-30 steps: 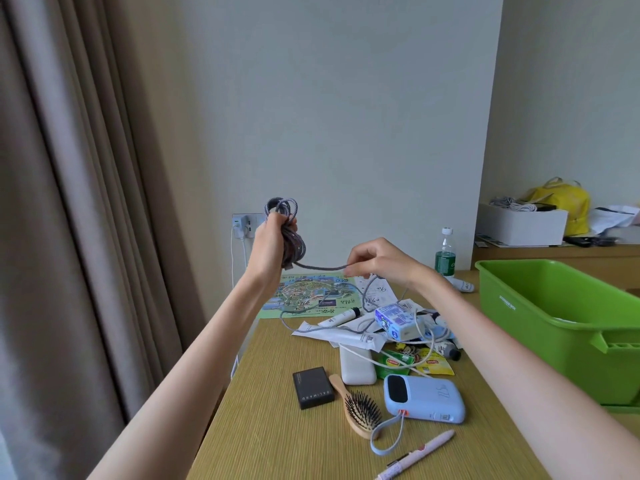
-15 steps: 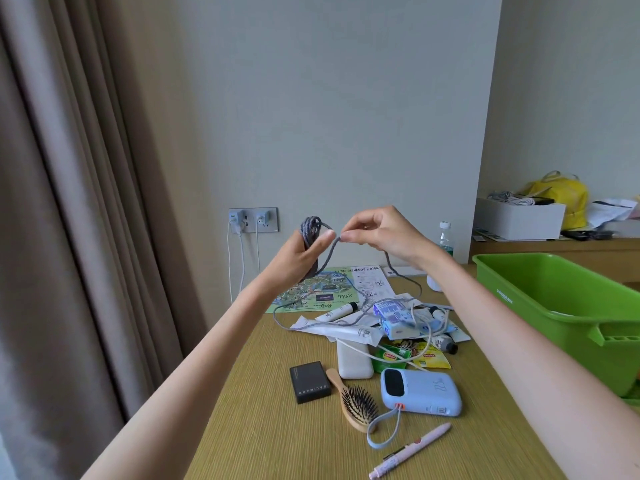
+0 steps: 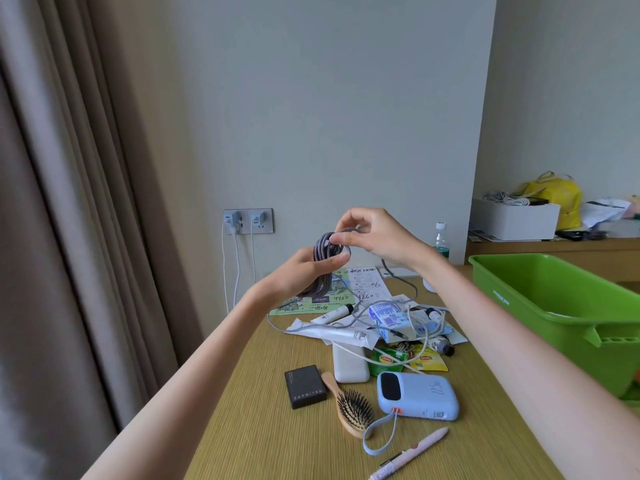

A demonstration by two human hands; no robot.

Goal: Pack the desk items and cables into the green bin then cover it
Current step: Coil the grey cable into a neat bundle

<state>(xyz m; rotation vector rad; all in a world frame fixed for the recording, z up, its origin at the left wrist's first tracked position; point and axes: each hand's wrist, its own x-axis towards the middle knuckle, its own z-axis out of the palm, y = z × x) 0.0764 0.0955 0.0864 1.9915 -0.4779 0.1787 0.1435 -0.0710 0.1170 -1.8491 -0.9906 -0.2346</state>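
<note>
Cable (image 3: 323, 263), grey-purple braided, bunched in a coil, held in the air over the far end of the tabletop (image 3: 256, 431), left of the bin (image 3: 540, 299) and well apart from it. Left hand (image 3: 301, 273) grips the coil, fingers curled round it, thumb across the front. Right hand (image 3: 375, 237) pinches one strand at the top of the coil between thumb and fingertips. Hands close together, nearly touching. Loose tail of the cable drops from under the right wrist and runs down into the clutter on the tabletop.

Bin is green, open on top, at the right edge of the tabletop, only partly in frame.

Clutter mid-tabletop: leaflet (image 3: 323, 299) flat at the back, tubes (image 3: 334, 332), small blue-white carton (image 3: 388, 313), white cord (image 3: 420, 336) looped over them, green and yellow tea bags (image 3: 429, 360). Nearer the camera: white power bank (image 3: 349, 363), black box (image 3: 304, 386), hairbrush (image 3: 353, 408) with bristles up, blue power bank (image 3: 420, 394) with a strap loop, pink pen (image 3: 414, 452) at the near edge.

Bottle (image 3: 440, 239) stands behind the right forearm. Wall socket (image 3: 247, 221) has two plugs in it, white leads hanging down. Curtain (image 3: 69, 220) on the left. Side shelf at right carries a white box (image 3: 514, 220) and a yellow bag (image 3: 557, 195).
</note>
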